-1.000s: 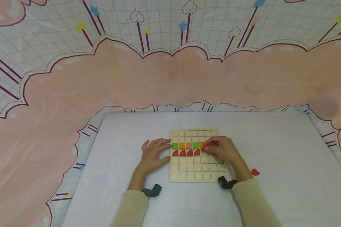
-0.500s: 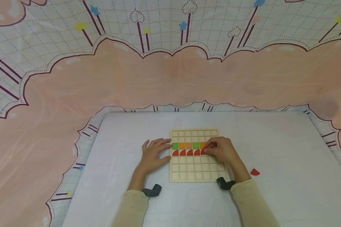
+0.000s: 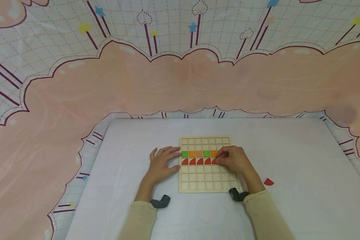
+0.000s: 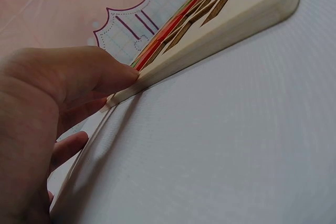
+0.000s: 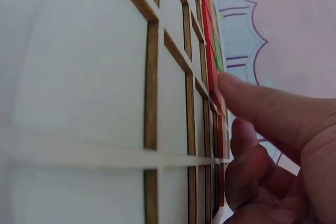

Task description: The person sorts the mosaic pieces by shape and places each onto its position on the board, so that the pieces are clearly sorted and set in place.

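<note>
A wooden grid board [image 3: 210, 185] lies on the white table, with a row of green and orange square tiles [image 3: 192, 154] and, below it, a row of red quarter-circle pieces [image 3: 192, 162]. My left hand [image 3: 162, 166] has its fingers spread against the board's left edge. In the left wrist view the left thumb [image 4: 118, 74] rests at the board's corner edge. My right hand [image 3: 233, 158] is over the board's right half. Its thumb [image 5: 252, 95] presses on the rightmost red piece [image 3: 214, 161], which lies in its cell. The other right fingers are bent below, apart from the thumb.
One loose red quarter-circle piece [image 3: 268, 182] lies on the table [image 3: 306, 200] to the right of the board, beside the right forearm. Dark wrist devices [image 3: 161, 201] sit at both cuffs. A patterned pink cloth [image 3: 180, 83] covers the area behind the table.
The right hand has moved slightly down with the red quarter-circle piece, which has gone from tilted between the fingers to lying in the row's fifth cell. The left hand has stayed still.
</note>
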Tool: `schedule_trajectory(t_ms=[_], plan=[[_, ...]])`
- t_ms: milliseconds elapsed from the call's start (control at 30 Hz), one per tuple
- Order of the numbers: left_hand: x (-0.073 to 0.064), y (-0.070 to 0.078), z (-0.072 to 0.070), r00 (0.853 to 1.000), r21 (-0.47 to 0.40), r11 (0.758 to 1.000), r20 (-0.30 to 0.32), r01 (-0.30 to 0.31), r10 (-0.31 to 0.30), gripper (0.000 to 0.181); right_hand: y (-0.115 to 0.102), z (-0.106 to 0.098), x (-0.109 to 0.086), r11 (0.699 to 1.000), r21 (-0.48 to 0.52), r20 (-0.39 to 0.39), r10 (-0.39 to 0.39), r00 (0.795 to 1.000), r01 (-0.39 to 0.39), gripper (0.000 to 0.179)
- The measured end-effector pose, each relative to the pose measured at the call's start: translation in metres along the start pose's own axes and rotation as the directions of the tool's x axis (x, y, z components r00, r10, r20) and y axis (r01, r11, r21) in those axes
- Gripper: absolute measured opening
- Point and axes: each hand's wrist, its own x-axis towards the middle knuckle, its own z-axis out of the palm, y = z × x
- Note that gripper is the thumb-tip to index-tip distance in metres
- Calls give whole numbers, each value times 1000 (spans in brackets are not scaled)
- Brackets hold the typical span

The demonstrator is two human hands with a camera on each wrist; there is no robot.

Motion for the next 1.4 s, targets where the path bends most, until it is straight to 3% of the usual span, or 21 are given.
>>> schedule_trajectory(t_ms=[333, 1133, 1400], plan=[[0, 0, 0, 1000, 3, 1000, 5, 10, -10, 46, -1, -1, -1, 999, -1, 37, 41, 998, -41, 17], [0, -1, 0, 1000, 5, 1000, 1, 5, -5, 46, 1, -1, -1, 1000, -18, 37, 25, 999, -24, 16], [0, 0, 1, 1000, 10, 1000, 1, 11, -11, 46, 10, -22, -9, 1000, -2, 50, 7, 999, -7, 19]])
